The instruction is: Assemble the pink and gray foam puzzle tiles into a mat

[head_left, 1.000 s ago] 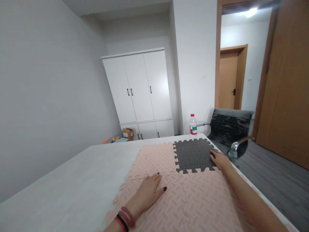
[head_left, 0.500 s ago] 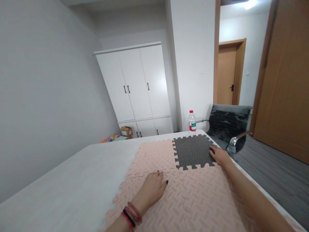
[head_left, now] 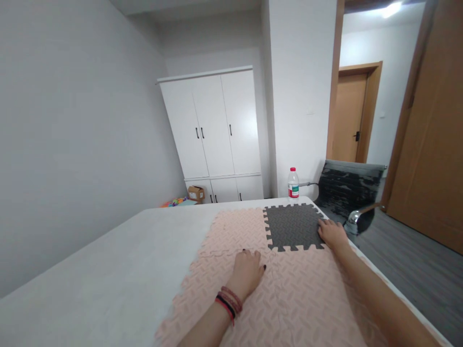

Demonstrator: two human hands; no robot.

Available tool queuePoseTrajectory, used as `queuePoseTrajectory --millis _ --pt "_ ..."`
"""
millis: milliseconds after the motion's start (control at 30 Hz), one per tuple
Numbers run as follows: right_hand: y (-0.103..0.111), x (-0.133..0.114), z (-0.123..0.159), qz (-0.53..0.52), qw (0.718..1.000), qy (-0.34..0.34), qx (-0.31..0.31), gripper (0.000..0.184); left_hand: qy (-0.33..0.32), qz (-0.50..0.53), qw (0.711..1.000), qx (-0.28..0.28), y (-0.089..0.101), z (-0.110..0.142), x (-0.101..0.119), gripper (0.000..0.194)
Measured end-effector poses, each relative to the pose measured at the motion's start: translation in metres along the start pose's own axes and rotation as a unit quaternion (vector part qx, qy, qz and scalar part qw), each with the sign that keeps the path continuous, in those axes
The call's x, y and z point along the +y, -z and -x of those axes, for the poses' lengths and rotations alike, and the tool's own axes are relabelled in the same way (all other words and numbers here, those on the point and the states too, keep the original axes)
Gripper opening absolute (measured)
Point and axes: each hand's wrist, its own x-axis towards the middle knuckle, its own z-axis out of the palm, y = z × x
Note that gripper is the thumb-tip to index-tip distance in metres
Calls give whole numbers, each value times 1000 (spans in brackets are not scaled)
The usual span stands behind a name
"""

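Observation:
Pale pink foam puzzle mat tiles (head_left: 311, 299) lie joined on the white table. A dark grey foam mat tile (head_left: 292, 224) lies flat at the far right, beside the far pink tile (head_left: 238, 229). My left hand (head_left: 248, 273) rests palm down on the pink tiles, near the seam where they meet, with fingers apart and slightly bent. Bracelets circle that wrist. My right hand (head_left: 333, 234) lies on the right edge of the grey tile, fingertips touching its top; its thumb is hidden. The grey tile's near edge shows its teeth over the pink tile.
A bottle with a red cap (head_left: 293, 183) stands at the table's far right corner. Beyond the right edge is a black chair (head_left: 352, 190). The white tabletop (head_left: 119, 260) spreads to the left. Past the far edge are a cardboard box (head_left: 196, 193) and a white cabinet (head_left: 213, 130).
My left hand has slid right and a little forward over the pink tiles. My right hand stays at the grey tile's right edge. The camera view has shifted slightly.

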Motion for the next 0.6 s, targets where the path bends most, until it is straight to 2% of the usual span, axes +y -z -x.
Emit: queuePoseTrajectory --millis 200,300,367,467,533,600 --pt "41 -46 29 4 998 53 24 49 5 22 999 -23 7 5 4 51" --pt "64 -63 62 -20 994 103 9 50 15 34 999 -40 15 7 10 46" --pt "80 -62 93 -67 987 142 -16 50 20 47 998 -46 20 10 14 44" --pt "95 -35 146 -134 981 136 -42 50 18 77 996 -45 26 18 8 46" --pt "96 2 184 -150 983 94 -35 50 5 105 994 -43 27 28 -7 53" --pt "89 50 223 -177 982 52 -30 47 -6 135 990 -41 27 44 -28 61"
